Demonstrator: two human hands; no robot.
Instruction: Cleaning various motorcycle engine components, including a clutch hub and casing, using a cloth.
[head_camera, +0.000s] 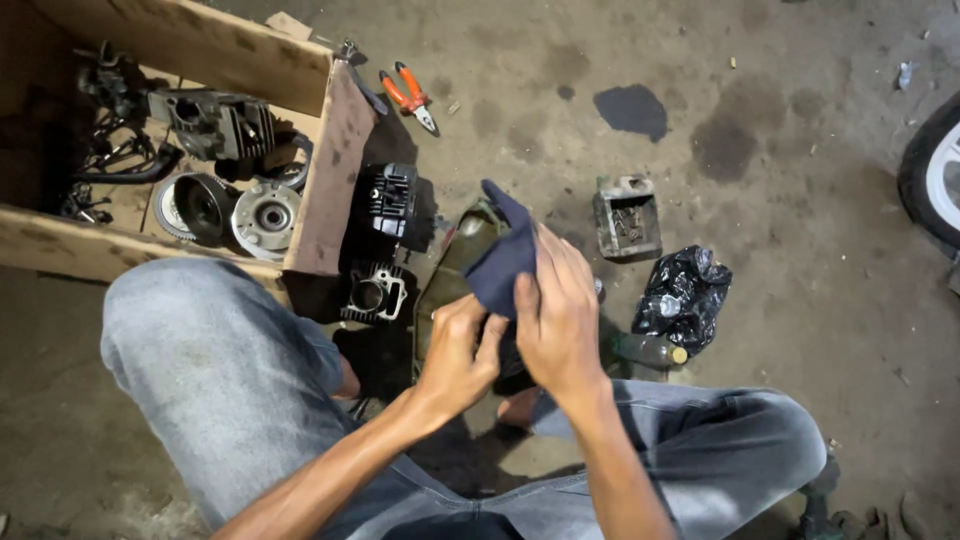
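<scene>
I sit low over a stained concrete floor with both knees in grey jeans in view. My right hand (560, 310) and my left hand (458, 352) meet in front of me, both gripping a dark blue rag (503, 258) whose corner sticks up. What the rag is wrapped around is hidden by my fingers. Just beyond my hands lie a black finned engine cylinder head (395, 205) and a black cylinder block (375, 293) on the floor.
A cardboard box (335, 170) at the left holds engine parts and round clutch pieces (262, 217). Orange-handled pliers (410, 97) lie on the far floor. A small dirty open container (626, 217), a crumpled black plastic bag (682, 295) and a bottle (648, 350) sit right. A tyre (930, 170) shows at the right edge.
</scene>
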